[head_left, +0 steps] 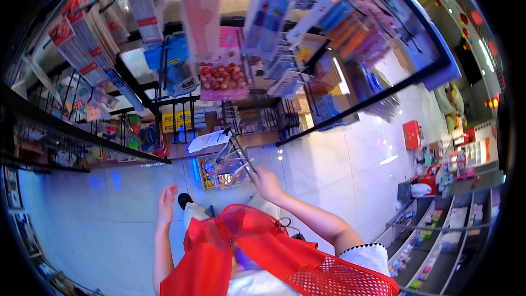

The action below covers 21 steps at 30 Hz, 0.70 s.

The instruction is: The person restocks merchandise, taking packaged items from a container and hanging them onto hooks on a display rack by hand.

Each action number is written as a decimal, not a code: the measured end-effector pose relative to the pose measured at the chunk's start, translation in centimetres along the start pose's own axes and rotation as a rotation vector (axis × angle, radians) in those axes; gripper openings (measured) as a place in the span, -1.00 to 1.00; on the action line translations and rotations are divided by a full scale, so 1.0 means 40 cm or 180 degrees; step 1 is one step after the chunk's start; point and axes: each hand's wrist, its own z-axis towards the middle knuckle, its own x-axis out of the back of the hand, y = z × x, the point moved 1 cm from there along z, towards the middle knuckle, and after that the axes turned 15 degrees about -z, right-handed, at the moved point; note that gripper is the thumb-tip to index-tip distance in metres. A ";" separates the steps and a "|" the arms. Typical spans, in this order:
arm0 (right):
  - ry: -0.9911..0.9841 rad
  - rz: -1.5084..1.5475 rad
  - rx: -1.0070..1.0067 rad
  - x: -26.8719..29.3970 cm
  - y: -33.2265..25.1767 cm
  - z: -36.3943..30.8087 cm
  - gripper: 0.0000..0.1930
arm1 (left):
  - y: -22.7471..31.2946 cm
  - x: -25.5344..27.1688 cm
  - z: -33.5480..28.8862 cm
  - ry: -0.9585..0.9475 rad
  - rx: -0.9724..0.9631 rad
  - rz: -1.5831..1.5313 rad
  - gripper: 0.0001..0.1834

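Observation:
My right hand (267,185) is closed round the dark handle (239,149) of a small wire shopping cart (245,178). Several packaged goods, some yellow and some shiny, lie low in the cart. A white sheet of paper (209,141) is by the far end of the handle; what holds it there I cannot make out. Nothing is in my left hand (166,200), which hangs in the air left of the cart with its fingers stretched out.
Ahead stands a black display rack (139,90) hung with packaged goods, including a pink bag of red beads (223,79). Yellow boxes (176,122) sit on its lower part. Stepped grey shelves (433,235) are at right, and a red box (412,135) is on the pale tiled floor (329,170).

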 end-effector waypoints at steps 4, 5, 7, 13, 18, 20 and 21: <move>0.0168 0.0198 -0.0303 0.133 0.017 -0.135 -0.84 | 0.176 -0.152 0.034 -0.0757 -0.0291 0.0383 -0.61; 0.0354 0.0209 -0.0366 0.170 0.025 -0.158 -0.84 | 0.204 -0.191 0.046 -0.0821 -0.0306 0.0436 -0.61; 0.0595 0.0280 -0.0510 0.237 0.033 -0.199 -0.83 | 0.246 -0.272 0.060 -0.1638 -0.0588 0.0795 -0.64; 0.1425 0.0014 -0.1053 0.371 0.156 -0.215 -0.87 | 0.310 -0.528 0.073 -0.2769 -0.0780 0.1428 -0.69; 0.1578 -0.0387 -0.1157 0.504 0.258 -0.110 -0.88 | 0.348 -0.752 0.083 -0.3207 -0.0851 0.1695 -0.68; 0.1521 -0.0046 -0.1024 0.530 0.329 -0.051 -0.88 | 0.348 -0.855 0.072 -0.3053 -0.0736 0.1569 -0.67; 0.1495 0.0311 -0.0946 0.540 0.359 -0.016 -0.89 | 0.345 -0.904 0.063 -0.2897 -0.0756 0.1523 -0.68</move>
